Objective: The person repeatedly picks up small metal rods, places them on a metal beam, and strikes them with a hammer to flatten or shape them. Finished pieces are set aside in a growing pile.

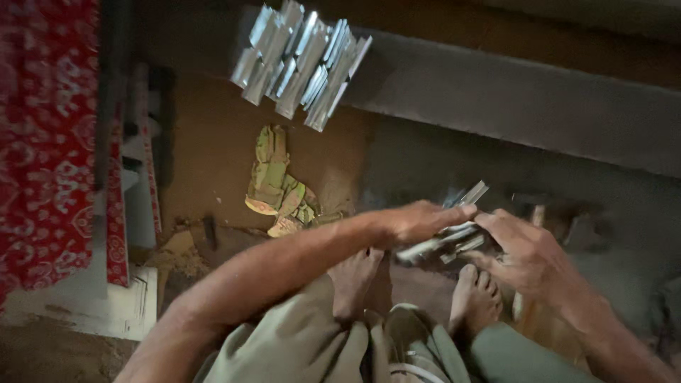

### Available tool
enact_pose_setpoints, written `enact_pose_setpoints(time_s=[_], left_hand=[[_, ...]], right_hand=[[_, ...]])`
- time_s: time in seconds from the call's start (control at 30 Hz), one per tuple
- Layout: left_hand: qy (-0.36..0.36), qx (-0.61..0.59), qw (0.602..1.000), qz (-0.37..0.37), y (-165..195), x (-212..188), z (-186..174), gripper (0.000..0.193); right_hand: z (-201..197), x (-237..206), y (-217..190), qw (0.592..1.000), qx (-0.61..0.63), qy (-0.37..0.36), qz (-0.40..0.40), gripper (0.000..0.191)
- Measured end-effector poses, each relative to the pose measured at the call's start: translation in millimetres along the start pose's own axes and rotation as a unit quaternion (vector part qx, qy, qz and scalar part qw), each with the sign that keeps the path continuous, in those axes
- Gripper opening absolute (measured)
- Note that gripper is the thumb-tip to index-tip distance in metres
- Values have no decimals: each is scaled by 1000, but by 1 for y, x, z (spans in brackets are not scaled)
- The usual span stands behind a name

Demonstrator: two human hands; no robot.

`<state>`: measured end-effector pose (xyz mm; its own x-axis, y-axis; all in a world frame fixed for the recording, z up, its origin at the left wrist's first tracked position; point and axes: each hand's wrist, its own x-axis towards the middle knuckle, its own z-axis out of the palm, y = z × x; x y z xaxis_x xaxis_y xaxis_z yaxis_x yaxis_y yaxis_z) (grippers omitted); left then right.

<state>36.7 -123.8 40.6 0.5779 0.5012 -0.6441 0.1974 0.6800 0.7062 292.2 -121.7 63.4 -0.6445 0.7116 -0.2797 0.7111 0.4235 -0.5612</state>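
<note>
Dim dirt floor (213, 177) lies underfoot. Nearest, the left hand (418, 221) and right hand (521, 252) both curl their fingers around a bundle of metal strips (447, 241) above the bare feet (355, 280). Squaring the ends needs an even grip, I think. Beyond lie gloves (277, 184), then a strip stack (301, 60).

Dim, warm, grainy frame with soft focus throughout. Strongest light catches the stack of shiny metal strips (298, 60), which glare pale. Below that stack, the hands (468, 237) are motion-blurred, and the right edge sinks into shadow.
</note>
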Motion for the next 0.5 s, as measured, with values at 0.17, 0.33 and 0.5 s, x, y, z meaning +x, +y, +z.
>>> enact_pose_setpoints(time_s=[0.17, 0.33, 0.5], left_hand=[[36, -48, 992, 113, -14, -16, 15, 60], [165, -88, 977, 98, 5, -55, 38, 57], [271, 163, 942, 112, 24, -58, 23, 57]], right_hand=[[-21, -15, -20, 917, 288, 57, 269, 29], [-36, -48, -8, 792, 481, 138, 350, 22], [-56, -75, 16, 806, 459, 155, 340, 21]])
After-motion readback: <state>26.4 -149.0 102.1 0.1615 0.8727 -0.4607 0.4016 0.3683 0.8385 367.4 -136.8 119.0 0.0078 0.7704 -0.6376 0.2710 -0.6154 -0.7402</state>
